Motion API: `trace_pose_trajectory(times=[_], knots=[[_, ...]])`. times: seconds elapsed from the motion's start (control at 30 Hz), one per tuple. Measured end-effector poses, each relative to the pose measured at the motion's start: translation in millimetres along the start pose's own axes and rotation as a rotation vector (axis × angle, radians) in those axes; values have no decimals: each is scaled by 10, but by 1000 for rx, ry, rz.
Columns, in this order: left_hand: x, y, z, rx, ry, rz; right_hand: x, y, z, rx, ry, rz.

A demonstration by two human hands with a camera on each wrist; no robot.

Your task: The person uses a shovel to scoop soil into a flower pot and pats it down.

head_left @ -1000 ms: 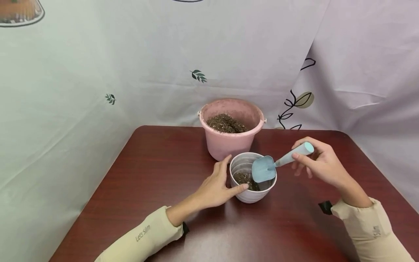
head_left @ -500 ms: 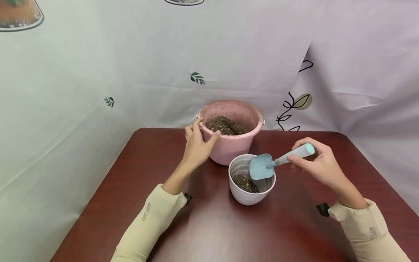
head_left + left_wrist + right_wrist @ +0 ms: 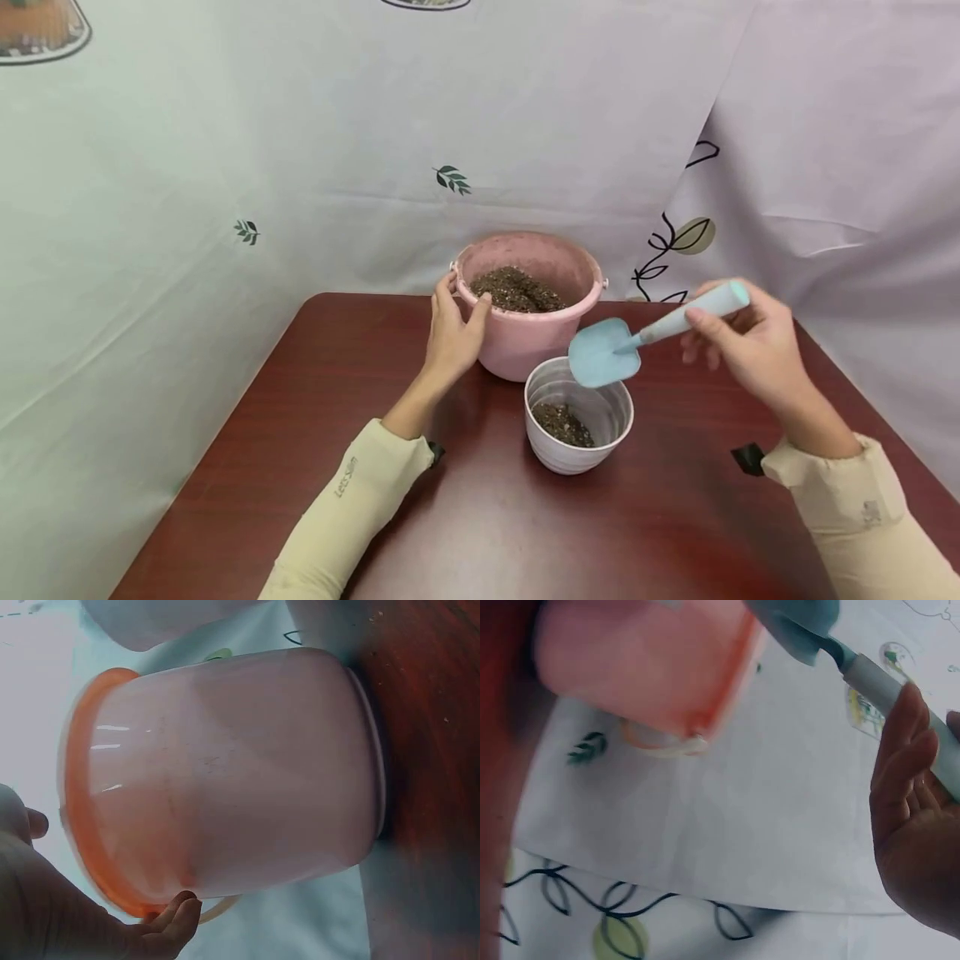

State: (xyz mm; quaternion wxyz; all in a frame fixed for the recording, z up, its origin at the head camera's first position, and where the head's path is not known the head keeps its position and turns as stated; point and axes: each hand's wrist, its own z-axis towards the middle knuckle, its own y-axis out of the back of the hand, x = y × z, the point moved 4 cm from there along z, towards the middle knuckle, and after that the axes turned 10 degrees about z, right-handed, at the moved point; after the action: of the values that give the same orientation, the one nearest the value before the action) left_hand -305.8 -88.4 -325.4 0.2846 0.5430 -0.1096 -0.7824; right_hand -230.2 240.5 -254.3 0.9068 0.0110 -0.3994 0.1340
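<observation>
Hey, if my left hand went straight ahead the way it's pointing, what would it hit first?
The pink bucket. Your left hand is right at its near left side, and the fingers look already in contact, though depth is hard to judge.

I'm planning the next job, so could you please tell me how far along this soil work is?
Done: some soil lies in the bottom of the pot. In hand: the right hand holds the scoop raised near the pot, while the left hand is at the rim of the bucket. Left: probably more scooping, as the pot is mostly unfilled and the bucket has soil to spare.
</observation>
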Motion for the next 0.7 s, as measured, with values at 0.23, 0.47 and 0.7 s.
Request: trace_pose_trajectory(times=[0.23,0.47,0.7], knots=[[0,-91,-5,3,-31,-2,46,-48,513,-146,-31,154],[-8,-93,19,4,-53,5,-201,-307,912,-128,-179,-97],[47,-88,18,-3,-21,31,-643,-496,1226,5,-318,-489]])
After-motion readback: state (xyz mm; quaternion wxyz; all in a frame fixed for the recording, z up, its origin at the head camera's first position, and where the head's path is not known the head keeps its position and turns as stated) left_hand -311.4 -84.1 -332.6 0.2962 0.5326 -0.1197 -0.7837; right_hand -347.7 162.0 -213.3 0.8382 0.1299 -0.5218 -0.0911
